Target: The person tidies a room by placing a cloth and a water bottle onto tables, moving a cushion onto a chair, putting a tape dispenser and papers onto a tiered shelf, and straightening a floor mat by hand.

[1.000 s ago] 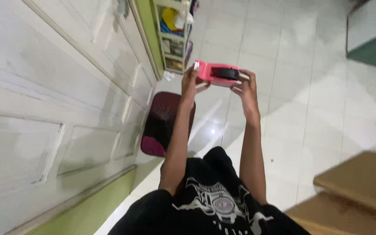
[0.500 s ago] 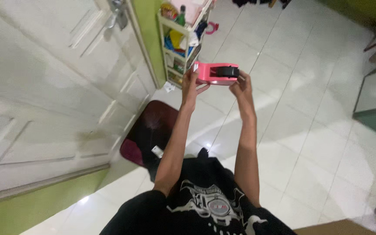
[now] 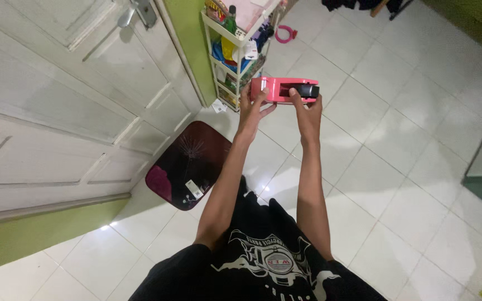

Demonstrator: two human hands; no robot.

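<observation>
Out in front of us, at arm's length above the white floor tiles, we've got the pink tape dispenser, held level between both hands. It's long and low, with a black roll sitting in its right end. Our left hand grips the left end, thumb up over the near edge and fingers curled underneath, pinching the pink body. Our right hand has the right end, thumb pressed on top just beside the black roll; the rest of those fingers wrap under, and we can't tell how they sit. Both forearms run straight out from a black printed shirt.

Just beyond the dispenser stands a white shelf rack, crammed with bottles and coloured bits. A pink ring lies on the tiles past it. Left of the rack, a green strip of wall, then the big white panelled door with its metal handle. Below our left arm, a dark maroon mat lies on the floor against the door.
</observation>
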